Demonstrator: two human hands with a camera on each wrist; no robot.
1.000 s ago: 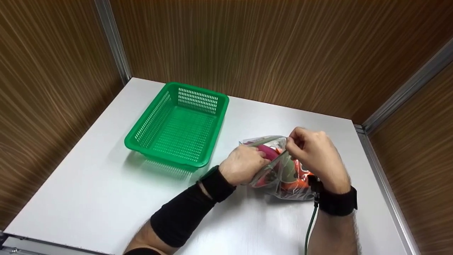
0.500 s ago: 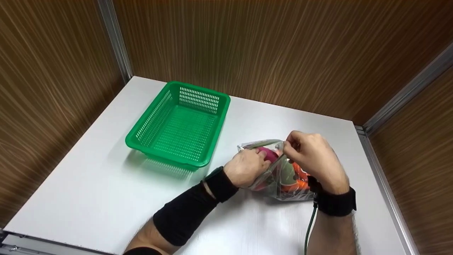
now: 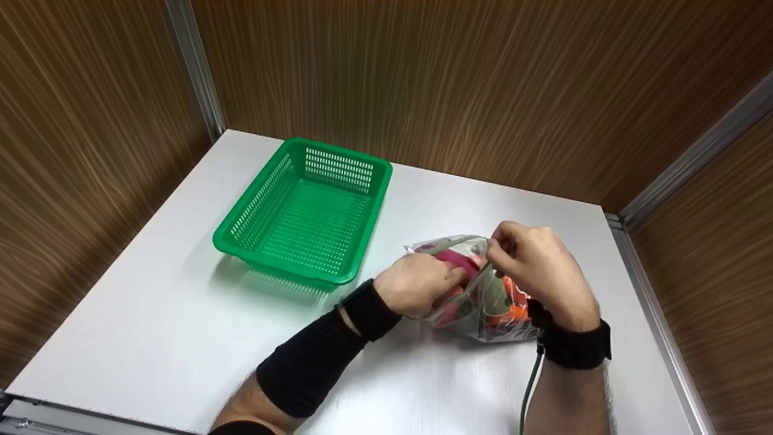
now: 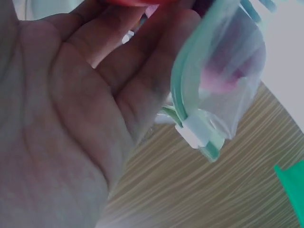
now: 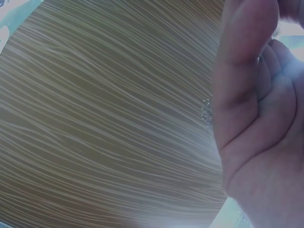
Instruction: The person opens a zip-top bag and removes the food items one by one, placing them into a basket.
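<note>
Deeper into the plastic bag [image 3: 483,296] goes the left hand [image 3: 416,284], fingers curled on something inside. Right hand [image 3: 534,266] pinches the bag's top edge. Bag sits lower right on the desk [image 3: 181,314], right of the green basket [image 3: 305,211].

Both forearms come in from the near edge and converge to the right of centre. Left hand [image 3: 416,284]: black sleeve from mid-forearm to wrist, band at the wrist, knuckles up, fingers [image 4: 142,61] extended forward and loosely bent, palm open toward the left wrist camera; fingertips are hidden in that view. Right hand [image 3: 534,260]: bare forearm, black wrist strap with a green cable trailing back along the arm, wrist raised above the left one, fingers curled, thumb and forefinger closed in a pinch at the front. In the right wrist view only the thumb [image 5: 244,71] and heel of the palm show. The two hands sit just beside each other, almost touching.
</note>
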